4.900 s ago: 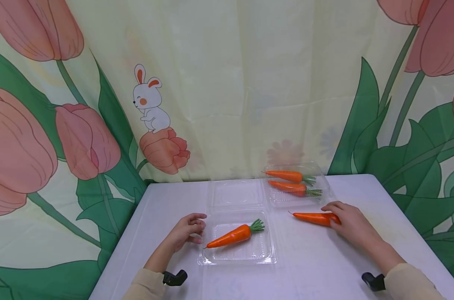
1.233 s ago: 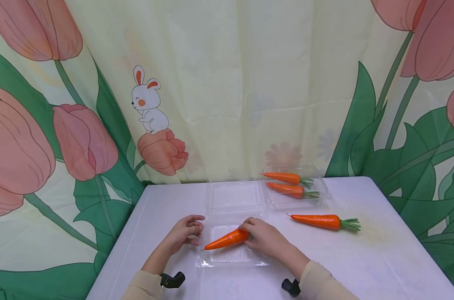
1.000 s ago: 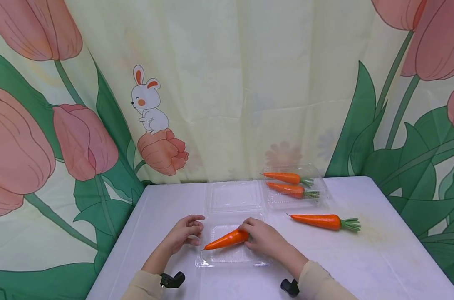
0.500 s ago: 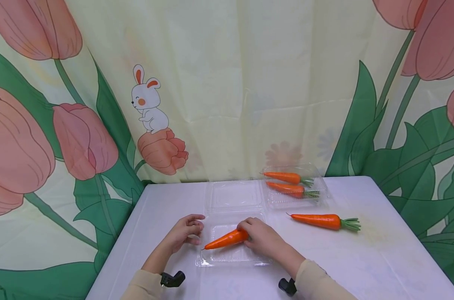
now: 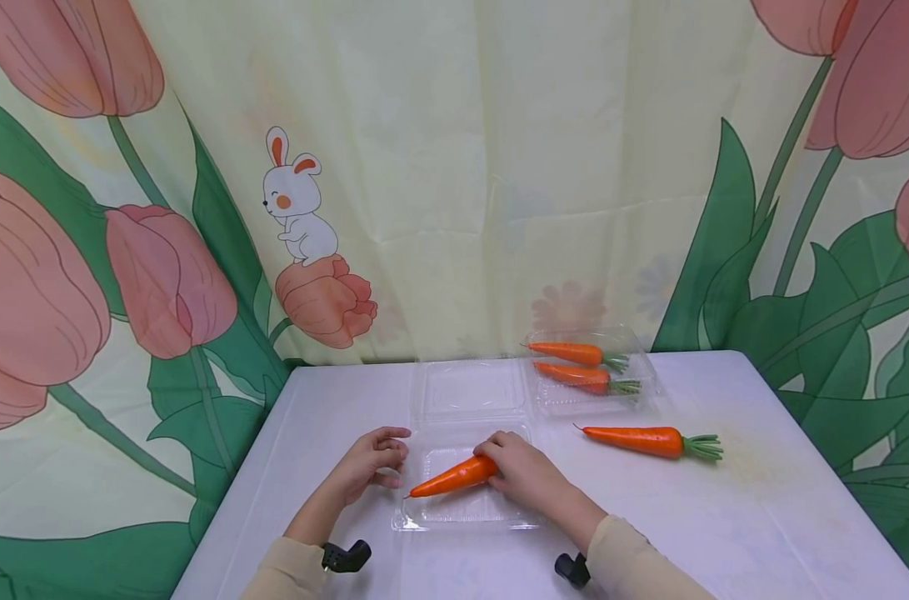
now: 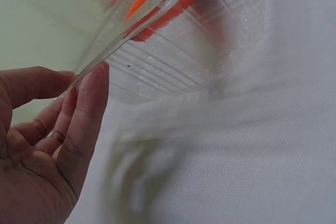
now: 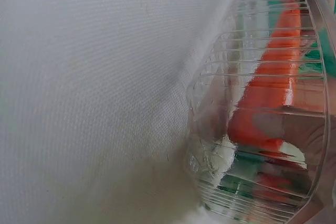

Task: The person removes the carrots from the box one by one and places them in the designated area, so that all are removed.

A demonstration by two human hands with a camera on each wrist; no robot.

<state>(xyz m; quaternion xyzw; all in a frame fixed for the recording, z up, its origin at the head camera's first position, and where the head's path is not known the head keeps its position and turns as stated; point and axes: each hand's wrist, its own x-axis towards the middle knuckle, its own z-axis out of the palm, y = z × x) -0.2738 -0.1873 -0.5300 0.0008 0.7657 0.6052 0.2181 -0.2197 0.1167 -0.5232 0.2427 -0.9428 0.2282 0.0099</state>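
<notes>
A clear plastic clamshell box lies open on the table, lid folded back toward the curtain. My left hand pinches its left rim, with thumb and finger on either side of the edge in the left wrist view. Over the base, an orange carrot slants with its thin tip to the lower left. My right hand grips its thick end and covers the green stems. Through the ribbed box wall, the right wrist view shows the carrot.
Another carrot with green stems lies on the white table at the right. Behind it, a second clear box holds two carrots. A tulip-print curtain hangs along the back.
Since the oldest frame, my right hand has left the carrot at the right and moved left onto the one in the open box. My left hand has stayed at the rim.
</notes>
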